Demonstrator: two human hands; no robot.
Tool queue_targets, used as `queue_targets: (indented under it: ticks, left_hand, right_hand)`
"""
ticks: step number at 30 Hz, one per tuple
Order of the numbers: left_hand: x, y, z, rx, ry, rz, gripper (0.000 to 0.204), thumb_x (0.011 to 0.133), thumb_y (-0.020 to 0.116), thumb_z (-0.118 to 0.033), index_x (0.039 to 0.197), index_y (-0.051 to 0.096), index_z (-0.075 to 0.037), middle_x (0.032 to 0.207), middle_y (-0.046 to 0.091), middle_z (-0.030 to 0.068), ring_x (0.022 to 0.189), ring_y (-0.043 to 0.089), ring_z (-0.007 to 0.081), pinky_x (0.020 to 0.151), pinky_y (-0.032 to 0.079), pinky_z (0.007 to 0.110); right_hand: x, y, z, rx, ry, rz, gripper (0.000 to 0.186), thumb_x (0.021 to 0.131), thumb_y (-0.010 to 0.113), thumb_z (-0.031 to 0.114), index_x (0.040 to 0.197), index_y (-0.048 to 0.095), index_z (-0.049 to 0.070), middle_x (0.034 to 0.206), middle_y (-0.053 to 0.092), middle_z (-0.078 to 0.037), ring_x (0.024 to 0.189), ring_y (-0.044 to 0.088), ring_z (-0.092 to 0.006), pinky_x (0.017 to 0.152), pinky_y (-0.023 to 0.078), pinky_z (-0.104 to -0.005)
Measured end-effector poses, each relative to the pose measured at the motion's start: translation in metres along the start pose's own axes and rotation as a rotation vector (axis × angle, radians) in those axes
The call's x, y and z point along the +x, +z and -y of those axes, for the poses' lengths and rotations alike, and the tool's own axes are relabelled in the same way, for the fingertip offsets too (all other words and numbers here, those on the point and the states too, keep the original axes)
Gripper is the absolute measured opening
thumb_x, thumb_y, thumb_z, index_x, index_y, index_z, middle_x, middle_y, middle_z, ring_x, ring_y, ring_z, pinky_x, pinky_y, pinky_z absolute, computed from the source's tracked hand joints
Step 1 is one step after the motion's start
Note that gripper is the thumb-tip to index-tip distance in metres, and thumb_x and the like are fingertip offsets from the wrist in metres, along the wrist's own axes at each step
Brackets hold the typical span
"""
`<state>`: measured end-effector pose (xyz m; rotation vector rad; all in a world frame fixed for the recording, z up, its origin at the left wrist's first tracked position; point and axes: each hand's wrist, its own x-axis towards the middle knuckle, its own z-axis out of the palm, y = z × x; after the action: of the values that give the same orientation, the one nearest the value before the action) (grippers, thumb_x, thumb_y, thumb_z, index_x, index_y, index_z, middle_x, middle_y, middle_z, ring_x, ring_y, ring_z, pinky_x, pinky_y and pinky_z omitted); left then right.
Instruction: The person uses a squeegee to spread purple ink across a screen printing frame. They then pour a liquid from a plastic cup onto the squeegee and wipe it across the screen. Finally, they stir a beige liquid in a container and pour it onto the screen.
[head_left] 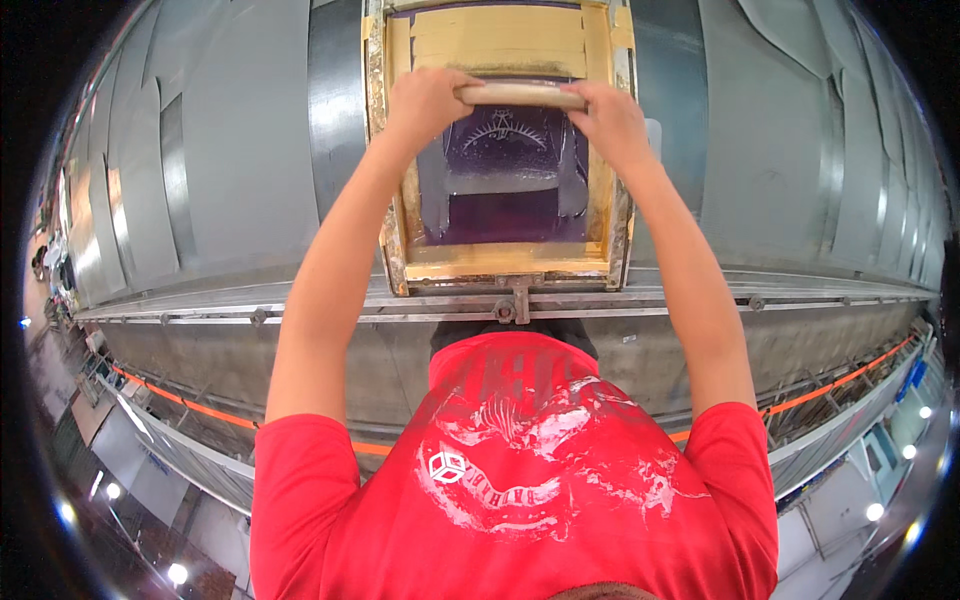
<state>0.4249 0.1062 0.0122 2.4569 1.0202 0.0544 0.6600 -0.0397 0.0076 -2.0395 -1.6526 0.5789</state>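
Note:
Both my hands grip a squeegee (522,95) with a pale wooden handle, held crosswise over a screen-printing frame (398,240). My left hand (425,103) is closed round its left end, and my right hand (612,122) round its right end. Below the squeegee lies the purple mesh (490,215), with an arched, branch-like design (505,133) in its upper part. Grey ink (500,183) is smeared in a band across the mesh and down both sides. Yellowish tape (500,40) covers the mesh border. The squeegee's blade is hidden under the handle.
Grey sheets (245,150) lie along the long table to the left, with more grey sheets (780,150) to the right. A metal rail (660,308) with bolts runs along the near edge. A metal bracket (520,300) sits at the frame's near end. An orange strip (200,408) runs behind me.

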Motion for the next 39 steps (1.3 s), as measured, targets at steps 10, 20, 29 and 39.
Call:
queue_targets:
  ticks: [10, 20, 29, 39]
  left_hand:
    - [-0.148, 0.034, -0.032, -0.036, 0.063, -0.065, 0.043, 0.067, 0.082, -0.013, 0.109, 0.075, -0.022, 0.110, 0.073, -0.0021, 0.092, 0.068, 0.0168, 0.077, 0.043, 0.036]
    - [-0.004, -0.018, 0.012, -0.074, -0.087, -0.034, 0.034, 0.075, 0.077, -0.023, 0.110, 0.076, -0.022, 0.091, 0.074, 0.0103, 0.082, 0.070, 0.0302, 0.076, 0.055, 0.040]
    - [-0.135, 0.045, -0.005, -0.010, 0.170, -0.247, 0.062, 0.072, 0.078, -0.005, 0.129, 0.066, -0.026, 0.136, 0.062, -0.0023, 0.125, 0.059, 0.0190, 0.095, 0.051, 0.037]
    - [-0.229, 0.032, -0.064, 0.089, 0.064, -0.202, 0.060, 0.069, 0.074, -0.008, 0.127, 0.065, -0.021, 0.135, 0.063, -0.0030, 0.127, 0.057, 0.0175, 0.095, 0.044, 0.038]
  right_hand:
    - [-0.138, 0.017, 0.036, 0.147, -0.053, 0.040, 0.041, 0.075, 0.078, 0.015, 0.113, 0.066, 0.006, 0.118, 0.066, -0.013, 0.111, 0.061, -0.0322, 0.097, 0.049, -0.0413]
    - [-0.058, 0.006, -0.091, 0.399, 0.524, -0.327, 0.028, 0.092, 0.068, 0.028, 0.113, 0.069, 0.009, 0.087, 0.065, -0.010, 0.076, 0.057, -0.0176, 0.072, 0.047, -0.0347]
    - [-0.045, -0.033, -0.031, 0.270, 0.482, -0.501, 0.020, 0.096, 0.061, 0.026, 0.104, 0.071, 0.011, 0.072, 0.064, -0.008, 0.066, 0.059, -0.0196, 0.066, 0.047, -0.0353]
    - [-0.055, -0.009, -0.037, 0.452, 0.412, -0.507, 0.023, 0.101, 0.057, 0.028, 0.107, 0.069, 0.009, 0.075, 0.063, -0.007, 0.065, 0.056, -0.0156, 0.063, 0.045, -0.0334]
